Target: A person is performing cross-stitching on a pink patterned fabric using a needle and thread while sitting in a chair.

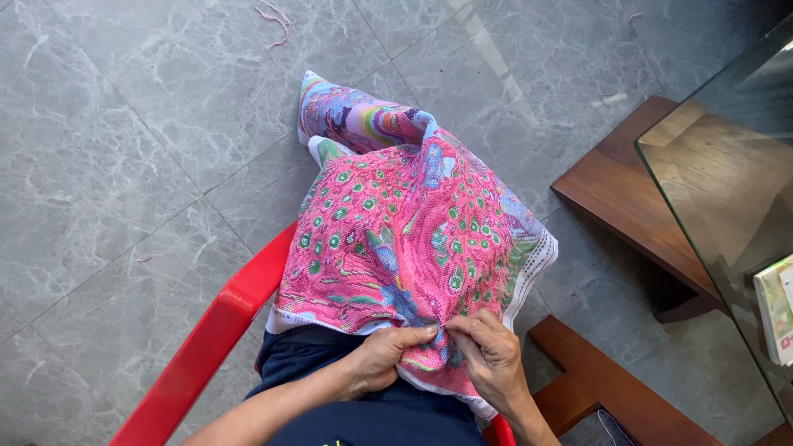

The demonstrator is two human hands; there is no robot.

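- Cross-stitch cloth (405, 239), mostly pink with green spots and a blue-and-rainbow section at the far end, draped over the person's lap and hanging toward the floor (124, 124).
- Left hand (388, 357): fingers curled shut, pinching a fold of the cloth at its near edge, thumb on top.
- Right hand (489, 355): fingertips drawn together on the same bunched spot, just beside the left thumb. Grip looks like that for a needle, but none can be made out.
- Both hands sit at the cloth's near hem, touching it; the bulk of the fabric lies beyond them, away from the body.
- Risk, as judged: the far end slopes off the knees, so its weight could drag the cloth down if the pinch loosens.
- Risk: with fabric bunched under the fingers, a stitch could catch a second layer.
- Risk: fingertips are set close together, so a needle, if present, could prick the left thumb.
- Red plastic chair (215, 330) under the person, its arm along the cloth's left side.
- Dark wooden furniture with a glass top surface (727, 165) to the right, well apart from the cloth.
- Pink thread scrap (277, 21) on the grey tile floor, far off.
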